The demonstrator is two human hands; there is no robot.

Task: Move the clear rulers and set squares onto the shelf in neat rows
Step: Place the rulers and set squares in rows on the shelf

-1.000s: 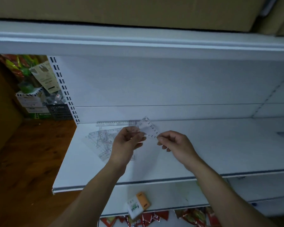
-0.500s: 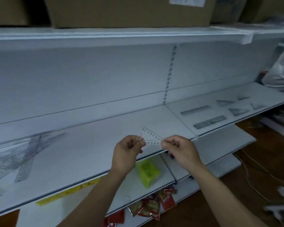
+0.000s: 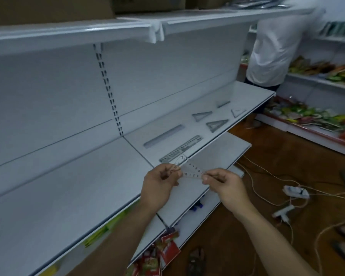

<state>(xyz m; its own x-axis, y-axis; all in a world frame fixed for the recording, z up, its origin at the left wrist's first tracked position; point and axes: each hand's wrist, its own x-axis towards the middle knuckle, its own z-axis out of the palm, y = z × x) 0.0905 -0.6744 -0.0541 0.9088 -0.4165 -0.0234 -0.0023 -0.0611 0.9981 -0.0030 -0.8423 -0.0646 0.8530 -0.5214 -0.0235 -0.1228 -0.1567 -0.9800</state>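
Change: view has swung right; the loose heap at the far left is out of sight, the stocked bay now sits centre-right; grip on the clear piece is unchanged.
Cardboard boxes [image 3: 48,8]: on the top board, upper left.
Shelf [image 3: 68,186]: white; a slotted upright [image 3: 108,90] divides the left bay from the right bay.
Left hand [image 3: 159,184]: fingers curled, pinching the left corner of the held set square.
Held set square [image 3: 191,170]: clear, printed numbers, in the air over the shelf's front edge; it overlaps the near end of the marked ruler in this view.
Right hand [image 3: 225,186]: pinching the right end.
Plain ruler [image 3: 163,136], marked ruler [image 3: 181,149]: flat on the right bay, parallel.
Set squares [image 3: 216,125]: three triangles further along, apart from one another.
Person [image 3: 277,48]: white shirt, at the shelf's far end.
Cables [image 3: 267,176]: on the wooden floor, with a power strip [image 3: 296,191].
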